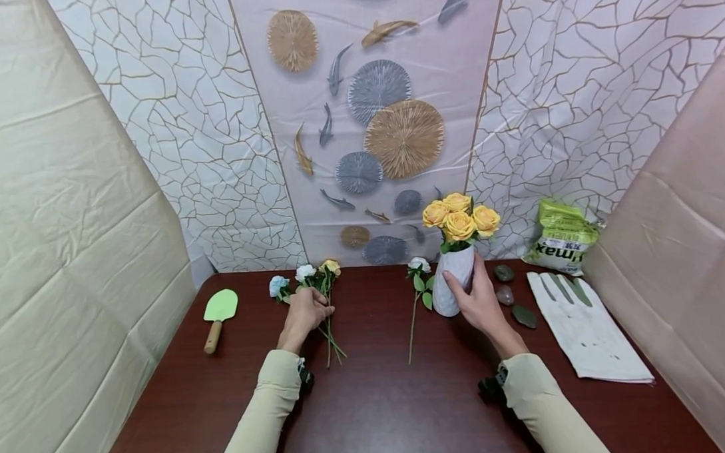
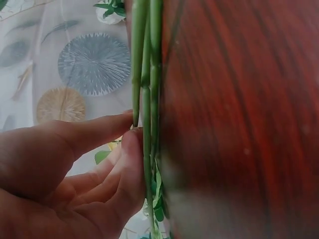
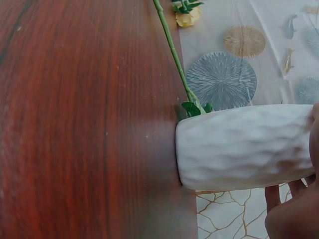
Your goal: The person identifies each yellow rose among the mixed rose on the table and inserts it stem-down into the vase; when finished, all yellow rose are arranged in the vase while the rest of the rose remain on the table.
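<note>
My left hand point(image 1: 306, 316) is at the loose artificial flowers on the left. Thumb and fingertips pinch a green flower stem point(image 2: 136, 89), with other stems right beside it. A blue flower point(image 1: 278, 286), a white flower point(image 1: 305, 273) and a yellow flower point(image 1: 330, 266) lie there, their stems crossing; I cannot tell whose stem is pinched. My right hand point(image 1: 482, 303) grips a white textured vase point(image 1: 451, 283) around its upper side. Several yellow roses point(image 1: 460, 224) stand in it. In the right wrist view, the vase point(image 3: 239, 149) has its base at the tabletop.
Left of the vase lies a white rose point(image 1: 419, 264) on a long stem. Dark stones point(image 1: 524, 316), a white glove point(image 1: 588, 328) and a green packet point(image 1: 562, 238) are at the right. A small green trowel point(image 1: 220, 311) lies far left. Fabric walls surround the table point(image 1: 375, 413).
</note>
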